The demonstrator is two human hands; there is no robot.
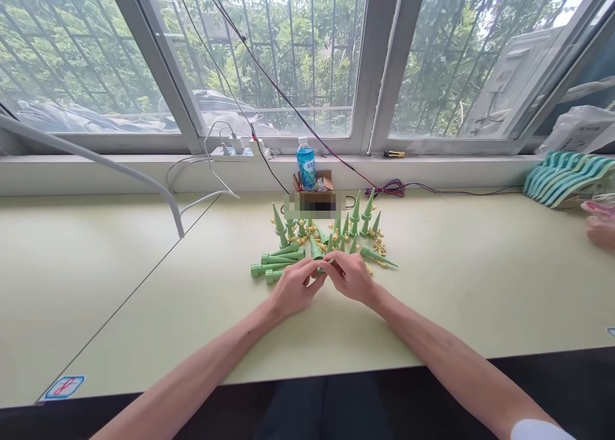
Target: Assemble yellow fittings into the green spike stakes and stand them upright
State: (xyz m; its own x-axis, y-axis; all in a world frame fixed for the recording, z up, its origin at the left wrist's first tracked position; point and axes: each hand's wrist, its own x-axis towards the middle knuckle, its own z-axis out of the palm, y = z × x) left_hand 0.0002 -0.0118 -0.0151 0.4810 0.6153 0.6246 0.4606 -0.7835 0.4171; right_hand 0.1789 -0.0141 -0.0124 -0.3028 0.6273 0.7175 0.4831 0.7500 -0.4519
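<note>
Green cone spike (325, 265): held just above the worktop (144, 286) between the fingertips of both hands, directly in front of the heap of like parts.

Left hand (294, 291): grip closed on the spike from the left, fingers curled. Right hand (354, 277): grip closed on the same spike from the opposite side. The fingers hide most of the spike, so its orientation cannot be told.

Surroundings:
- Lying cone spikes (276, 266) rest in a row just beside the left hand.
- Upright cone spikes (360, 216) stand tips up behind the hands.
- Small yellow fittings (379, 244) lie scattered among them.
- A cardboard box (314, 193) and a blue drink bottle (306, 164) stand behind the heap.
- A co-worker's hand (600, 225) shows at the right edge, well apart.

Probable faults:
- Slip: the spike is pinched by fingertips only, so a twisting force could release it into the heap.
- Knock-over: the upright spikes are near the knuckles, so a forward sweep would likely topple them and scatter the fittings.
- Roll-away: the lying spikes are round, so a nudge from the left wrist could set them rolling
</note>
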